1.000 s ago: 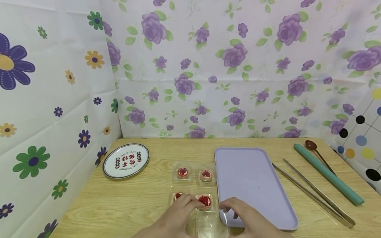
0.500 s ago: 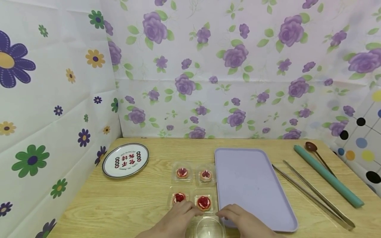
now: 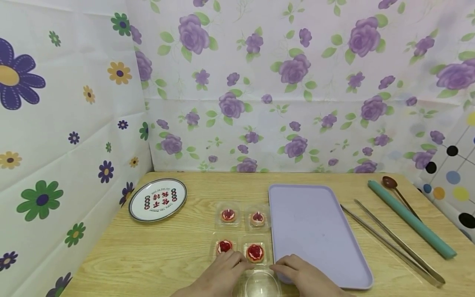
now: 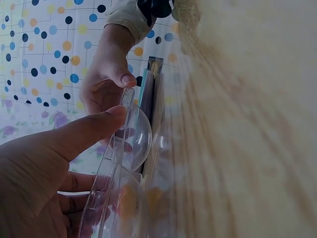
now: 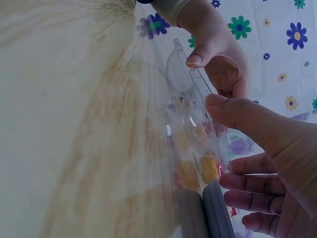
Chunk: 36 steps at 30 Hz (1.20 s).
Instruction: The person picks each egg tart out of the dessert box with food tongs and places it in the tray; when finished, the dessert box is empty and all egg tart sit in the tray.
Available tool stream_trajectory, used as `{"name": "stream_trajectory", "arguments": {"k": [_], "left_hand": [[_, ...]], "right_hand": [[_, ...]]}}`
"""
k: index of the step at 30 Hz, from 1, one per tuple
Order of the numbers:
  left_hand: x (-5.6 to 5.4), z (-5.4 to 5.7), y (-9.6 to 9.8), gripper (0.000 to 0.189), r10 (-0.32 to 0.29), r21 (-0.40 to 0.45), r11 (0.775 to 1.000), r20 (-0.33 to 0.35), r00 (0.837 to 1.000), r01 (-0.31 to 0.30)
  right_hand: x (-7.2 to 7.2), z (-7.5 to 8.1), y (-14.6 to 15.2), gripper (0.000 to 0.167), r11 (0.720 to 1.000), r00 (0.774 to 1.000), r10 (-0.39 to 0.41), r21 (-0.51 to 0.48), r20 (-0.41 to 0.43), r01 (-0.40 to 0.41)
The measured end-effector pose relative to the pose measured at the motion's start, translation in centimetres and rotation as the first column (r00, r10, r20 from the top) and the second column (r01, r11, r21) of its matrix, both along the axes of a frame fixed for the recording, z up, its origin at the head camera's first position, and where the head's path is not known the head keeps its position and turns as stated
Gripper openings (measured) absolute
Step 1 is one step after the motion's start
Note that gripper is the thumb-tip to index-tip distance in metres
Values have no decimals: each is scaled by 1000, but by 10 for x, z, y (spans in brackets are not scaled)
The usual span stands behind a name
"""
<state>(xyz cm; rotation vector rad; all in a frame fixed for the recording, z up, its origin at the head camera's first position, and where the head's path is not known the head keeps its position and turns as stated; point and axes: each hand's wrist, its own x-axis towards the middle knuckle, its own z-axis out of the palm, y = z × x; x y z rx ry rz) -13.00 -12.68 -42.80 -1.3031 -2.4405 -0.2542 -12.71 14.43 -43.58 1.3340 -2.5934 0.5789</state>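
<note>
A clear plastic clamshell box (image 3: 261,282) lies opened out in front of me, its round-domed lid half nearest to me. A red-topped tart (image 3: 255,253) sits in the far half. My left hand (image 3: 222,272) pinches the box's left edge near the fold, thumb on top and fingers beneath. On the opposite edge my right hand (image 3: 302,274) holds it the same way, its thumb (image 5: 223,106) pressed along the rim. Side-on in the left wrist view, the domed halves (image 4: 141,139) bulge down toward the wood. A second tart (image 3: 224,246) shows partly behind my left fingers.
Two more boxed tarts (image 3: 228,215) (image 3: 257,218) stand behind. A lilac tray (image 3: 315,235) lies right beside the boxes. Metal tongs (image 3: 400,245), a green roll (image 3: 412,218) and a brown spoon (image 3: 389,182) lie farther right; a printed plate (image 3: 157,201) is back left.
The lid half has come down from a tilt to lying flat in front of the tart. Both hands have drawn slightly nearer to each other at its edges; over the last half second they barely move.
</note>
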Motion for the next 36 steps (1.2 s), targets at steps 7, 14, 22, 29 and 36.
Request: {"name": "stream_trajectory", "arguments": {"k": [7,14,22,29,36], "left_hand": [[-1,-1,-2,68,13,-16,1000,-40,999,-13],[-2,-2,-2,67,11,-13,1000,-106,994,-12],[-2,3,0,56,5,61,998,-174,985,6],[0,20,-9,71,66,22,998,-12,998,-66],[-4,36,-19,72,84,73,993,97,992,-91]], "right_hand": [[1,1,-1,69,1000,1000,-12,12,-19,12],[3,5,0,73,999,999,-34,44,10,33],[4,16,6,78,994,998,-64,85,5,64],[2,30,11,78,992,996,-88,94,29,85],[0,47,9,70,988,991,-131,81,16,130]]}}
